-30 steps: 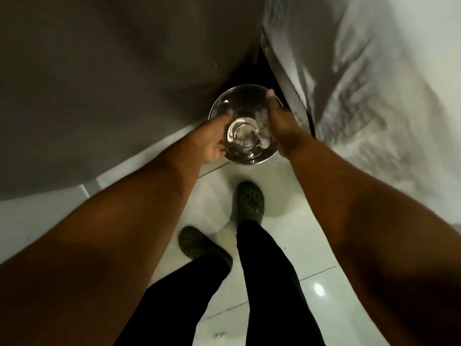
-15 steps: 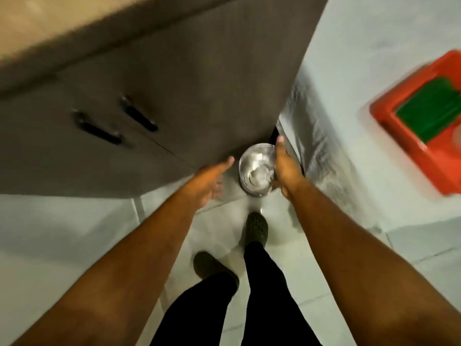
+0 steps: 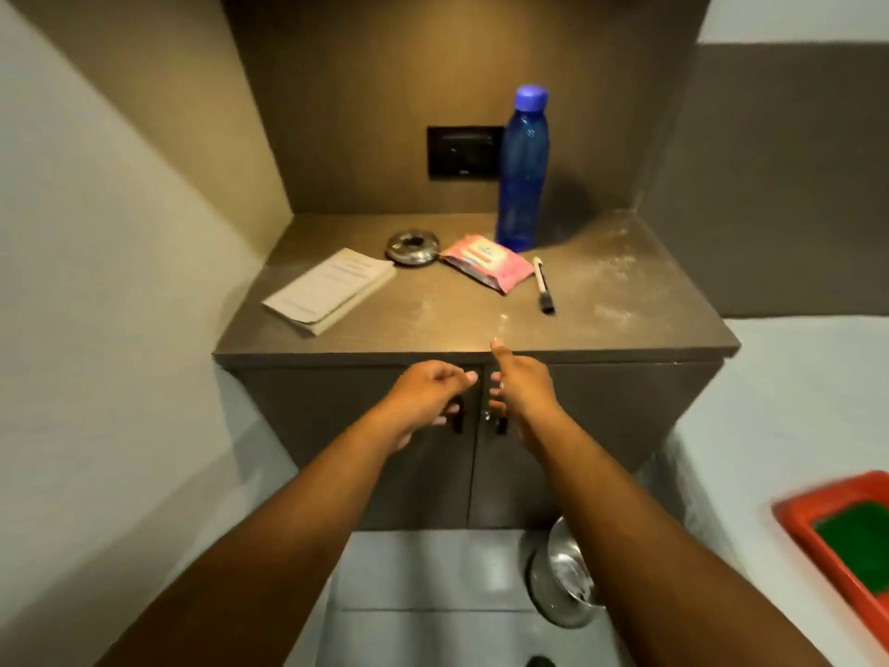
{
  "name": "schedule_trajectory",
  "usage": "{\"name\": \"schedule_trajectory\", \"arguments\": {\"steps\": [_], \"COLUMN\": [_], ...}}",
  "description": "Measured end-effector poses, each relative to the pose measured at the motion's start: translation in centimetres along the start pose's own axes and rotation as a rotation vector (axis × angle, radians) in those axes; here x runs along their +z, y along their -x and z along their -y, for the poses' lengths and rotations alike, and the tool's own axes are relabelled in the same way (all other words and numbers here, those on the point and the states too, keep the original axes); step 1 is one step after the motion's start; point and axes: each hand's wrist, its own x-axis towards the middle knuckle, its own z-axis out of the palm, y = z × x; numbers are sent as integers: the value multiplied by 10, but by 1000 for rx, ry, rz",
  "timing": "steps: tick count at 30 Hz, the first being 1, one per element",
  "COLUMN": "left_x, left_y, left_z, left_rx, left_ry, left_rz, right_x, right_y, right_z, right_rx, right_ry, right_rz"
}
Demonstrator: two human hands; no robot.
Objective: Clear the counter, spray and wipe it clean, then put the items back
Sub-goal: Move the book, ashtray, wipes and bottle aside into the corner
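The brown counter (image 3: 601, 329) carries a tall blue bottle (image 3: 521, 175), a pink wipes packet (image 3: 483, 261), a black-capped marker (image 3: 543, 291), a notepad (image 3: 332, 288) and a round metal lid (image 3: 412, 247). White dust streaks the counter's right side. My left hand (image 3: 425, 397) and my right hand (image 3: 522, 389) hover just below the counter's front edge, in front of the cabinet doors. Both hold nothing, fingers loosely apart. A steel bowl (image 3: 560, 577) stands on the floor below, partly hidden by my right forearm.
Two cabinet doors with dark handles (image 3: 457, 416) sit under the counter. A black socket plate (image 3: 464, 152) is on the back wall. A red tray with a green pad (image 3: 842, 536) lies on the white surface at right. Walls close in on the left.
My hands have let go of the steel bowl, which now rests on the floor. I have straightened up, and both hands have risen to the counter's front edge.
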Motion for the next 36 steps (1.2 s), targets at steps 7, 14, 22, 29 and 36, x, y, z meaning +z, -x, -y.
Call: {"name": "schedule_trajectory", "arguments": {"steps": [7,14,22,29,36], "left_x": [-123,-201,-225,-242,-262], "left_y": [-13,-70,-108,-123,-131], "left_z": [-27,-13,-2,-2,6], "left_rx": [120,-24,-166,-217,-134], "left_ry": [13,-54,-346,-644,-871], "left_rz": [-412,-680,-606,-691,-592], "right_x": [89,168,228,242,250], "right_y": [8,-39,-86,-101,-144], "right_z": [60,71,60,51,73], "right_rx": [-97,-188,-513,-716,-895], "right_ry": [87,178,843,1200,1189], "right_rz": [176,314,316,425,375]}}
